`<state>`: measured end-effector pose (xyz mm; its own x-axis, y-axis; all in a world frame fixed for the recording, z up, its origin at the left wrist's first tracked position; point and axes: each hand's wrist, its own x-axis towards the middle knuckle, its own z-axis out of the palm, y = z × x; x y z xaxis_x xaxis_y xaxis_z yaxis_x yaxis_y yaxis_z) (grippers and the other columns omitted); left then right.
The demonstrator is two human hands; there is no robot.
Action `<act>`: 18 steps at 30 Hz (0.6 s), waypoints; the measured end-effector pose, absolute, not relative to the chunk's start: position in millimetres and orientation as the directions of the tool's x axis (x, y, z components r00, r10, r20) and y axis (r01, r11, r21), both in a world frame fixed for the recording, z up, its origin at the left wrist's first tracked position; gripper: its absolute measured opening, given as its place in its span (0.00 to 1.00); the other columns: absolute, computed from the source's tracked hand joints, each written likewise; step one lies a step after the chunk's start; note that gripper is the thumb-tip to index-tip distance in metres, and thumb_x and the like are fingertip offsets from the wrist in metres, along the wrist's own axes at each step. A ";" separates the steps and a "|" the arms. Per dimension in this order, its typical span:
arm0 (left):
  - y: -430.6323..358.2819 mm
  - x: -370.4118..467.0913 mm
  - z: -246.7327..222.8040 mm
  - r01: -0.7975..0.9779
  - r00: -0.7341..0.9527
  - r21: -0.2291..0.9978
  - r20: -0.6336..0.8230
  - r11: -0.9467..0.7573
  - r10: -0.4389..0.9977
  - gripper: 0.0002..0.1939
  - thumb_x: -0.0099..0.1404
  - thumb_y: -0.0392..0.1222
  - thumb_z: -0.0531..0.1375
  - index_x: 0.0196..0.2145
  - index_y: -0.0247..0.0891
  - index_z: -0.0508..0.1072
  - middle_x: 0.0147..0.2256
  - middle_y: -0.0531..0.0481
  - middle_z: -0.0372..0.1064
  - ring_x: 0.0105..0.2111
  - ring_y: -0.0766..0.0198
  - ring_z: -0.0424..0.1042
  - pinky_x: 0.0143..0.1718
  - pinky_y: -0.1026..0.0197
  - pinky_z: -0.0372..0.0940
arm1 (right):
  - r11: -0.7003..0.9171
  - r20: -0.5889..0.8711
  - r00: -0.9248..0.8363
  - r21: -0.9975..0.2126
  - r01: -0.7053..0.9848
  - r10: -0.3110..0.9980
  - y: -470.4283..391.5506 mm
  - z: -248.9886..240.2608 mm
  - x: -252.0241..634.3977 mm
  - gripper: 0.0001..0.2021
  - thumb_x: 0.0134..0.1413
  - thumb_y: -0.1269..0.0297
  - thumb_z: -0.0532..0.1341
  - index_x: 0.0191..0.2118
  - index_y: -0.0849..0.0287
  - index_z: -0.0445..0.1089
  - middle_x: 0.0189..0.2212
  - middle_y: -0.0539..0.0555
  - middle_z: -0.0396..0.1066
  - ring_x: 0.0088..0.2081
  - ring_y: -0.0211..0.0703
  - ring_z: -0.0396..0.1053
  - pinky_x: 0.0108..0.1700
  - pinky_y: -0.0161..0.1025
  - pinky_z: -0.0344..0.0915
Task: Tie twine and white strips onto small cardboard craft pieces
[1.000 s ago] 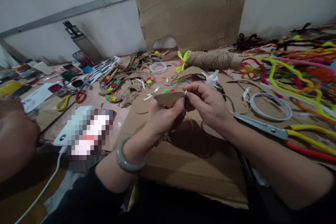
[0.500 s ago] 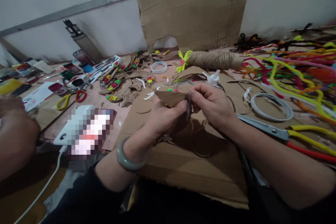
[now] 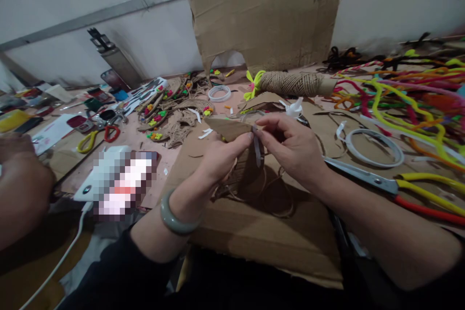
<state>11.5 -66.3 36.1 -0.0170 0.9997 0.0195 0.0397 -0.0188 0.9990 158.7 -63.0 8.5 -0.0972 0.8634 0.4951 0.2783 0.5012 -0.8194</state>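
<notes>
My left hand (image 3: 221, 157) is closed on a brown cardboard piece (image 3: 230, 128), its thumb pressed on the right end. A jade-coloured bangle circles that wrist. Thumb and fingers of my right hand (image 3: 290, 145) pinch a pale strip (image 3: 257, 147) at the cardboard's edge; the strip hangs down between the hands. Thin twine (image 3: 283, 210) loops below them over a cardboard sheet (image 3: 269, 247). The underside of the held piece is partly hidden by my left hand.
Yellow-and-red-handled scissors (image 3: 381, 183) and a tape roll (image 3: 375, 147) lie at right. Behind stand a twine spool (image 3: 294, 82) and upright cardboard (image 3: 269, 19). Decorated twine pieces (image 3: 178, 111) and a phone (image 3: 127, 181) are left. Another person's hand (image 3: 23, 184) is at far left.
The held cardboard has shifted slightly left and tilted, and the pale strip shows more plainly. My right hand has moved a little left, still pinching.
</notes>
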 end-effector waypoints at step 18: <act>-66.2 9.8 33.0 0.097 0.002 0.995 0.034 -0.034 0.999 0.04 0.53 0.37 0.65 0.29 0.35 0.77 0.31 0.49 0.78 0.32 0.62 0.76 0.39 0.60 0.72 | 0.508 0.505 -0.098 -0.801 0.318 0.858 -59.8 8.0 159.7 0.04 0.57 0.64 0.60 0.34 0.57 0.69 0.26 0.48 0.70 0.27 0.36 0.65 0.32 0.38 0.62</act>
<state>9.8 -66.2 33.0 0.0025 0.9994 0.0339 0.0968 -0.0339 0.9947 159.7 -59.8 8.0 -0.0977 0.8575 0.5051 0.3179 0.5078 -0.8007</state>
